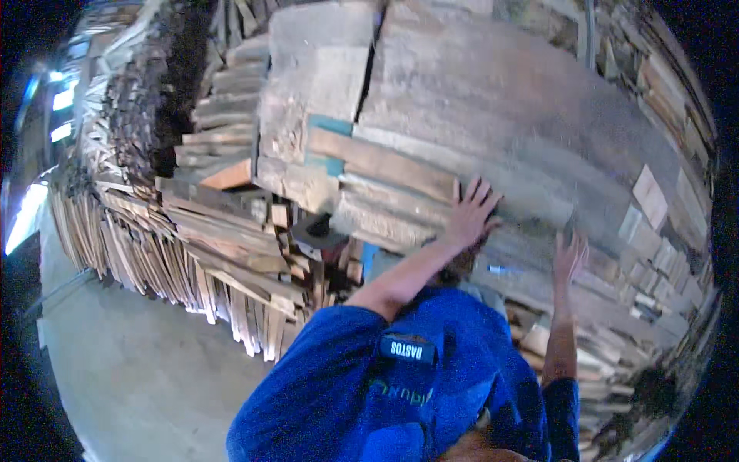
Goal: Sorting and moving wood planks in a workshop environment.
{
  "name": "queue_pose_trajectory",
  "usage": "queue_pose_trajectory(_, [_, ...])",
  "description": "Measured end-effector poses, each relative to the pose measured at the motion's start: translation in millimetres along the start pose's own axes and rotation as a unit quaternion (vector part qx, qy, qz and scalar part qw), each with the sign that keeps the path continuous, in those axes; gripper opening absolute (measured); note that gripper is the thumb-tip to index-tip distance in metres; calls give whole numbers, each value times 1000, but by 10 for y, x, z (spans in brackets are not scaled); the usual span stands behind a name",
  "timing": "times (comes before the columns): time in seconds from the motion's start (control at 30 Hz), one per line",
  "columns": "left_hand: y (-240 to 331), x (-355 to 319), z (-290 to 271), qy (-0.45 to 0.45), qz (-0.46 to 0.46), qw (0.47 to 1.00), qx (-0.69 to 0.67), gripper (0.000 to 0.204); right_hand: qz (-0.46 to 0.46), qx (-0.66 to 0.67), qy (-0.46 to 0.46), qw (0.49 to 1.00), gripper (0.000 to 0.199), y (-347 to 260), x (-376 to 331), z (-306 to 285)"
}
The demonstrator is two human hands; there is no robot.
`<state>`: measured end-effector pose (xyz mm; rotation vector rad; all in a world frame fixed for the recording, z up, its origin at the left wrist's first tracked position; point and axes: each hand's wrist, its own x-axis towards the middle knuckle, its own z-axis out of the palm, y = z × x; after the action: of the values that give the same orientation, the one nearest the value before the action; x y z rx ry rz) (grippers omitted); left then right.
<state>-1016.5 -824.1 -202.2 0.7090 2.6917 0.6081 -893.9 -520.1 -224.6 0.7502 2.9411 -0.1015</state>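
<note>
Nearest is a blue shirt (466,327); past it, the left hand (468,219) is open, fingers spread, at the end of a brown plank (385,163), though I cannot tell whether they touch. The right hand (570,260) is open too, fingers extended over a worn wooden surface (500,100), grasping nothing visible. The plank lies across a teal patch (331,125); farther left are stacked boards (223,119)
</note>
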Motion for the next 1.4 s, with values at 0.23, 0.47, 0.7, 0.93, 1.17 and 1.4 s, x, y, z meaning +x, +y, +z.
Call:
queue_pose_trajectory(0.23, [71,-8,11,13,30,998,56,67,94,-10,34,995,60,-36,-137,153])
queue_pose_trajectory(0.47, [131,-127,-51,51,68,992,97,66,147,76,-24,986,68,-107,-219,-266])
queue_pose_trajectory(0.7, [259,-232,-34,-27,38,991,129,70,120,8,52,991,72,62,-470,-161])
queue_pose_trajectory(0.93, [541,-357,-139,21,86,990,107,71,136,15,140,981,76,342,-643,-148])
queue_pose_trajectory(1.17, [376,-402,-53,76,120,985,100,76,150,10,137,979,74,218,-697,-232])
queue_pose_trajectory(1.4, [361,-403,32,117,154,978,83,78,137,20,181,974,74,281,-725,-227])
